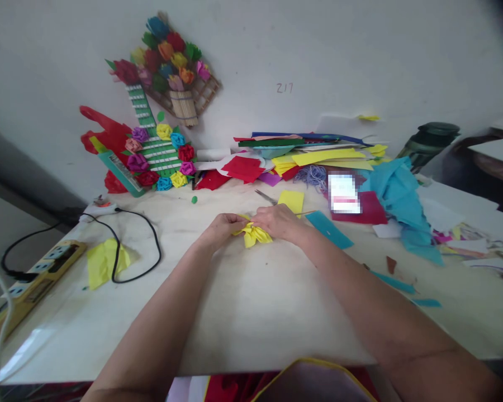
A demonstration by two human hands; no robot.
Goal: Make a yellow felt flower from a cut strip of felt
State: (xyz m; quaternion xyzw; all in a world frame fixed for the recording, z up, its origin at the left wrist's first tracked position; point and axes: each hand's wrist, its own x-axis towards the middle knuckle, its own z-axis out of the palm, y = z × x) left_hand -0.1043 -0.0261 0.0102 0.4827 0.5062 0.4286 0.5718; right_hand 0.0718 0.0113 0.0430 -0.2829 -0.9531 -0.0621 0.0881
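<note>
Both hands meet over a yellow paper flower (256, 235) with pleated, spread petals, just above the middle of the white table. My left hand (224, 228) pinches its left side between thumb and fingers. From the right, my right hand (279, 220) grips the upper part, and its fingers hide some of the paper. Right behind the right hand lie a flat yellow paper piece (292, 202) and scissors (265, 196), their blades pointing left. A blue paper strip (329, 229) rests to the right of that hand.
Stacked coloured paper (327, 156) lines the wall. A phone (344, 192) lies on dark red paper, beside crumpled blue paper (396, 192). At left are a glue bottle (120, 172), a paper-flower guitar (161, 153), a black cord (159, 245), a power strip (46, 273) and yellow paper (104, 262).
</note>
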